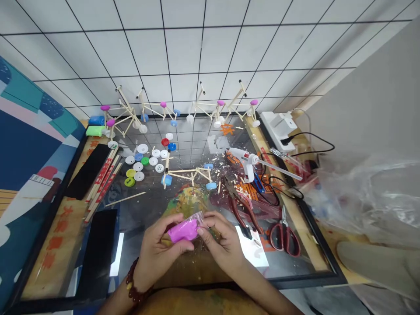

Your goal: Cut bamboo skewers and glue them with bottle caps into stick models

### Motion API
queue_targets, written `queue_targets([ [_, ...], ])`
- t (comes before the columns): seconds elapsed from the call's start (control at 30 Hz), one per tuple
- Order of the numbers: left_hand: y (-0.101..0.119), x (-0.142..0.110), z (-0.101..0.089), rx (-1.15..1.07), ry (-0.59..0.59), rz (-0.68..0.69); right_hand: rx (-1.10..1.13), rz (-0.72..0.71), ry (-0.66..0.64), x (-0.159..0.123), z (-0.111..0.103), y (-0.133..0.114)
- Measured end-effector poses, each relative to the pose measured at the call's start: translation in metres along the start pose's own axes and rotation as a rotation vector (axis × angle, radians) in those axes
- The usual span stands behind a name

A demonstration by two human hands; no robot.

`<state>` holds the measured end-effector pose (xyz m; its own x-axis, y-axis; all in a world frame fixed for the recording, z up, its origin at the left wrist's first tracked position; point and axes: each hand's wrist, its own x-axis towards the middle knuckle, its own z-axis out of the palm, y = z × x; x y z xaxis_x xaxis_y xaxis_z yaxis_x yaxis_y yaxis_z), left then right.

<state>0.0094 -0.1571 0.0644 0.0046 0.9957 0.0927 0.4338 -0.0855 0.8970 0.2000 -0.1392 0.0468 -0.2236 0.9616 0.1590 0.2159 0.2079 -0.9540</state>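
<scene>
Between my two hands, above the near part of the glass tabletop, is a small clear packet of bright pink clay [183, 229]. My left hand [164, 243] grips its left side between thumb and fingers, and a beaded bracelet circles that wrist. At the packet's clear upper-right end, my right hand [219, 238] pinches the wrapper with thumb and forefinger. Just beyond them stands a small tricycle model [190, 174] of thin wooden sticks with blue bottle-cap wheels. It has no pink piece on it, unlike the finished-looking stick tricycles [213, 105] along the wall.
Loose bottle caps [142, 162] lie left of the model. On the right are a white glue gun [244, 162], red-handled pliers [241, 203], scissors [285, 236] and a power strip [277, 131]. Chopsticks [103, 183] and black pieces [96, 253] lie left. Plastic bags [364, 192] sit far right.
</scene>
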Motion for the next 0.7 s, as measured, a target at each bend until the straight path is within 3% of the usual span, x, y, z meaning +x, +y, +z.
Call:
queue_targets([
  [0.17, 0.001, 0.0, -0.002, 0.141, 0.028, 0.228, 0.107, 0.063, -0.048, -0.001, -0.001, 0.0],
  [0.3, 0.002, 0.002, -0.006, 0.204, 0.016, 0.227, 0.168, 0.115, -0.077, -0.002, -0.002, -0.002],
  [0.47, 0.004, 0.001, -0.009, 0.186, 0.004, 0.235, 0.205, 0.142, 0.1, -0.001, -0.003, 0.0],
  [0.7, 0.005, 0.001, -0.011, 0.154, 0.0, 0.224, 0.134, -0.004, 0.061, 0.003, -0.007, 0.002],
])
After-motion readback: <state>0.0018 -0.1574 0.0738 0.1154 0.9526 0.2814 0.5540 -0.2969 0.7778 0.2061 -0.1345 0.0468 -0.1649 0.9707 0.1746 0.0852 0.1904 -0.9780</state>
